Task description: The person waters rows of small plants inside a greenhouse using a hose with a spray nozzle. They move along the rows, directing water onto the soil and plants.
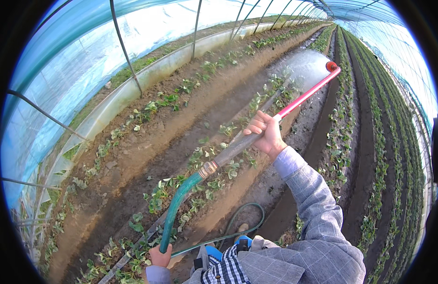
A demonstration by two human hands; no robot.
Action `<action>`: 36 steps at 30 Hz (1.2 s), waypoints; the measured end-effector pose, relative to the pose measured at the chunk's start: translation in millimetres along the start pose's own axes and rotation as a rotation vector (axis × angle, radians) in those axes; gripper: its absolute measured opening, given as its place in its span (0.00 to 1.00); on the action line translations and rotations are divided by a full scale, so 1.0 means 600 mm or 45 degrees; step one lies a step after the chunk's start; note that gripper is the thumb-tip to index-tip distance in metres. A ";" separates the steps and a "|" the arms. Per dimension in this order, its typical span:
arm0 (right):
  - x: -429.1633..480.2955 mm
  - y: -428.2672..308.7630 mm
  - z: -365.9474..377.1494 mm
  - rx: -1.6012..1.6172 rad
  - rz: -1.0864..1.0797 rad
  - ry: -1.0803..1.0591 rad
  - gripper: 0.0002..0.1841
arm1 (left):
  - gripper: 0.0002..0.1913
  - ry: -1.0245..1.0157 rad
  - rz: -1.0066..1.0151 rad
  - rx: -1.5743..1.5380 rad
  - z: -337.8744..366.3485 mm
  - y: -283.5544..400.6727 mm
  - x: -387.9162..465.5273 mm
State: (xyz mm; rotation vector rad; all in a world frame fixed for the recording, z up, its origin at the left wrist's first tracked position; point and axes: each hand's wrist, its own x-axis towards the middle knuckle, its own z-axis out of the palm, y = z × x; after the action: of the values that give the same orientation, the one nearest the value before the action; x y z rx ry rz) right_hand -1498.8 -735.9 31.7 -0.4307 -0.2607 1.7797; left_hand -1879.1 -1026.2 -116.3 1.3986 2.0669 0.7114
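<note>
My right hand (264, 134) is wrapped around the grey grip (236, 151) of a watering wand. From the hand, the wand's red tube (306, 95) slants up to the right and ends in a round orange-red spray head (331, 66). A wide fan of water (306, 64) shoots leftward from the head over a planted row. At the grip's lower end, a metal coupling (207, 169) with a clamp joins a green braided hose (179, 198). Lower left, my left hand (160, 256) closes around that hose, which bends down into it.
Leafy low plants (158, 195) grow on raised soil beds inside a plastic-film tunnel greenhouse. A bare metal hoop (125, 46) stands by the left film wall. Looped hose (263, 213) lies near my feet. A long pale strip (116, 268) runs along the nearest planted row.
</note>
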 end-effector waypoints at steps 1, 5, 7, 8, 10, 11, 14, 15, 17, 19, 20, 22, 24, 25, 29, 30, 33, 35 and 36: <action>0.000 -0.002 -0.006 -0.025 0.002 -0.014 0.18 | 0.18 -0.014 0.018 0.010 0.003 0.000 0.001; 0.004 0.023 -0.032 -0.032 0.054 0.049 0.18 | 0.17 0.014 -0.069 0.094 -0.002 -0.028 -0.002; 0.005 0.052 -0.043 0.014 0.103 0.082 0.19 | 0.17 0.007 -0.163 0.120 -0.008 -0.062 -0.010; 0.005 0.067 -0.048 0.024 0.133 0.069 0.19 | 0.18 0.020 -0.186 0.140 -0.013 -0.084 -0.019; 0.001 0.100 -0.054 0.067 0.198 0.065 0.19 | 0.16 0.058 -0.323 0.200 -0.029 -0.133 -0.038; -0.002 0.117 -0.056 0.099 0.236 0.056 0.18 | 0.16 0.099 -0.330 0.204 -0.035 -0.158 -0.049; -0.016 0.170 -0.052 0.159 0.344 0.047 0.19 | 0.17 0.411 -0.353 0.019 -0.049 -0.219 -0.085; -0.020 0.181 -0.050 0.172 0.369 0.020 0.19 | 0.18 0.481 -0.293 0.203 -0.056 -0.231 -0.091; -0.025 0.189 -0.049 0.229 0.435 0.028 0.18 | 0.18 0.379 -0.524 0.042 -0.060 -0.241 -0.104; -0.026 0.176 -0.051 0.266 0.447 0.010 0.19 | 0.18 0.394 -0.726 -0.081 -0.053 -0.238 -0.111; -0.025 0.163 -0.054 0.288 0.454 0.015 0.19 | 0.19 0.412 -0.574 0.062 -0.046 -0.233 -0.106; -0.018 0.129 -0.062 0.276 0.453 0.011 0.20 | 0.19 0.414 -0.528 0.042 -0.021 -0.218 -0.089; -0.009 0.084 -0.064 0.210 0.378 -0.001 0.19 | 0.16 0.366 -0.337 0.043 0.007 -0.193 -0.069; -0.008 0.061 -0.066 0.182 0.344 -0.024 0.19 | 0.15 0.303 -0.318 0.079 0.018 -0.176 -0.059; -0.002 -0.008 -0.078 0.095 0.229 -0.104 0.20 | 0.16 0.171 -0.309 0.227 0.057 -0.070 -0.027; -0.001 -0.017 -0.084 0.120 0.222 -0.119 0.20 | 0.16 0.098 -0.378 0.227 0.058 -0.042 -0.024; -0.002 -0.025 -0.106 0.059 0.163 -0.158 0.19 | 0.15 -0.006 -0.425 0.262 0.056 0.010 -0.028; -0.005 -0.014 -0.121 0.031 0.177 -0.101 0.19 | 0.16 0.002 -0.462 0.341 0.055 0.004 -0.039; -0.009 -0.005 -0.128 0.011 0.169 -0.126 0.19 | 0.16 0.087 -0.516 0.372 0.053 -0.012 -0.052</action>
State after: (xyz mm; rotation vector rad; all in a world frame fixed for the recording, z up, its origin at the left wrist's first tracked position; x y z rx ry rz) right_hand -1462.7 -744.3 -35.8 -0.3609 -0.2995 1.9348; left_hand -1852.0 -1053.9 -139.7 1.0514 2.4816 0.2998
